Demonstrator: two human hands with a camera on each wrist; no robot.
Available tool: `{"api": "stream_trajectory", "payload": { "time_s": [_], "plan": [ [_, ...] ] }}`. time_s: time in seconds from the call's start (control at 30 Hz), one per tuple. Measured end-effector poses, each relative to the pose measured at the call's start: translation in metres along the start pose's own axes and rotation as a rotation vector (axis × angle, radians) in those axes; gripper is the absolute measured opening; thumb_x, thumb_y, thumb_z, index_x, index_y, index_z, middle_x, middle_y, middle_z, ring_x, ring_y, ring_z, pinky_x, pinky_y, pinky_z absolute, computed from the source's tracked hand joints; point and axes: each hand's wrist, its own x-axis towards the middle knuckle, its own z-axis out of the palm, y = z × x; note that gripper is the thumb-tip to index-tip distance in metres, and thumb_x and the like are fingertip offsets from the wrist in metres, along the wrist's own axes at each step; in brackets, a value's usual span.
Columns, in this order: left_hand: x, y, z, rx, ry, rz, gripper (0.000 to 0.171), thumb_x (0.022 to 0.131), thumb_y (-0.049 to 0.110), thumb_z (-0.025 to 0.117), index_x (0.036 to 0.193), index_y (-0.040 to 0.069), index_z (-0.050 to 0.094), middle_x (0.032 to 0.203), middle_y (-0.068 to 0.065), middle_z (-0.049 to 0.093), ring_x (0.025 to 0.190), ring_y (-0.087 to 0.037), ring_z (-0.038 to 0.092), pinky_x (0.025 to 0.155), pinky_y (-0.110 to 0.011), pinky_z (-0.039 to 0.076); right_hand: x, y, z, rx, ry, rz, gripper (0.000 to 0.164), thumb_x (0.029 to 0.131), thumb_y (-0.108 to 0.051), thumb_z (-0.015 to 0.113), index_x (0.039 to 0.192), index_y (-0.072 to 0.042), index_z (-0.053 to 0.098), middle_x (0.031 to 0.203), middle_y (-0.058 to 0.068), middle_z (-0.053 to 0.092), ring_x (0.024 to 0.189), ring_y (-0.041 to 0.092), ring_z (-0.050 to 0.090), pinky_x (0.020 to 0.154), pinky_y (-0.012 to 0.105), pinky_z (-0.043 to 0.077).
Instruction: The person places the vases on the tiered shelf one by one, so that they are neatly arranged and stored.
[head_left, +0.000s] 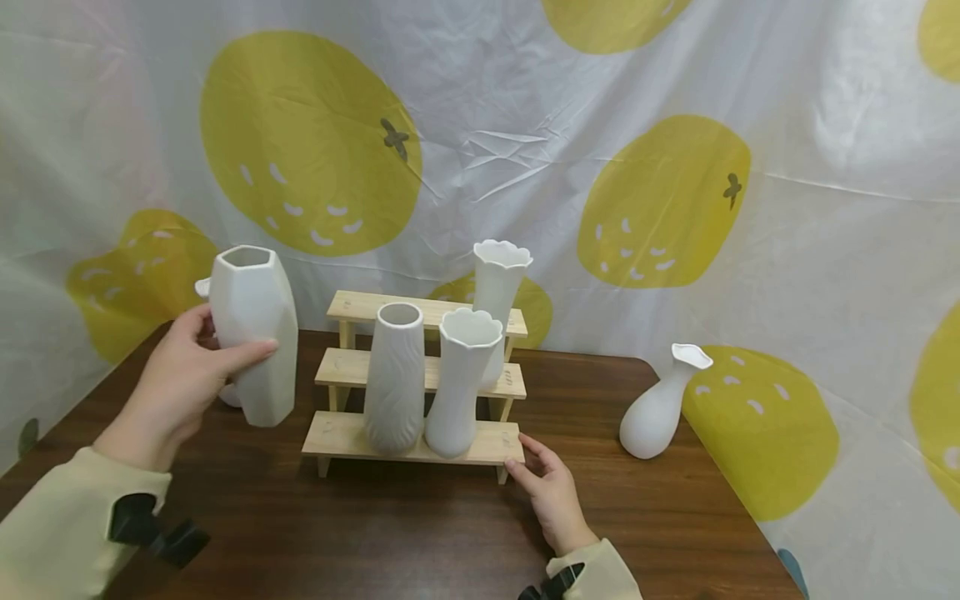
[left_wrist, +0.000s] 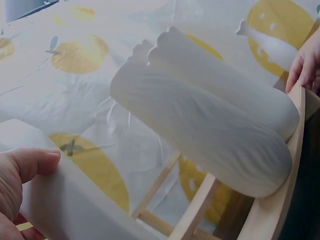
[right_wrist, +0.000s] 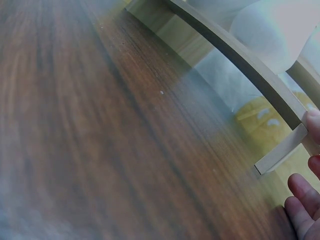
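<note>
My left hand (head_left: 187, 367) grips a white faceted vase (head_left: 258, 350) with a six-sided mouth, held upright and off the table, left of the stand. In the left wrist view its thumb lies along the vase wall (left_wrist: 65, 200). A three-step wooden stand (head_left: 348, 429) carries white vases. On its lowest step are a leaf-patterned vase (head_left: 396, 375) and a scallop-rimmed vase (head_left: 461, 383); a second scallop-rimmed vase (head_left: 498, 287) stands behind on the middle step. My right hand (head_left: 551, 492) holds the lowest step's right end between thumb and fingers.
A slender-necked white vase (head_left: 652, 417) stands on the brown wooden table (head_left: 420, 542) at right. Behind the held vase, another white object (head_left: 202, 287) is mostly hidden. A fruit-patterned curtain (head_left: 495, 100) hangs behind the table.
</note>
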Motion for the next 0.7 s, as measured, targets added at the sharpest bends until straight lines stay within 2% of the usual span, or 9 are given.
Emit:
{"api": "stream_trajectory", "payload": {
  "time_s": [0.13, 0.4, 0.7],
  "plan": [
    [0.005, 0.009, 0.005, -0.020, -0.021, 0.006, 0.083, 0.085, 0.039, 0.074, 0.145, 0.004, 0.029, 0.133, -0.018, 0.040, 0.113, -0.032, 0.045, 0.080, -0.041, 0.046, 0.000, -0.001, 0.000, -0.002, 0.002, 0.001, 0.055, 0.088, -0.020, 0.072, 0.135, 0.001, 0.052, 0.123, 0.019, 0.060, 0.109, 0.024, 0.057, 0.084, 0.023, 0.046],
    [0.015, 0.022, 0.014, -0.056, -0.069, 0.018, 0.080, 0.087, 0.035, 0.072, 0.145, 0.003, 0.028, 0.131, -0.015, 0.040, 0.113, -0.027, 0.044, 0.085, -0.039, 0.044, 0.001, -0.001, 0.000, 0.001, 0.002, 0.000, 0.055, 0.087, -0.018, 0.073, 0.135, 0.001, 0.052, 0.123, 0.019, 0.060, 0.110, 0.025, 0.056, 0.085, 0.023, 0.045],
    [0.025, 0.030, 0.024, -0.066, -0.087, 0.007, 0.086, 0.086, 0.037, 0.073, 0.147, 0.001, 0.025, 0.138, -0.021, 0.036, 0.120, -0.036, 0.042, 0.091, -0.047, 0.042, -0.001, -0.003, 0.001, -0.005, 0.007, -0.005, 0.053, 0.088, -0.017, 0.072, 0.134, 0.001, 0.053, 0.122, 0.019, 0.060, 0.108, 0.022, 0.057, 0.084, 0.023, 0.045]
  ]
}}
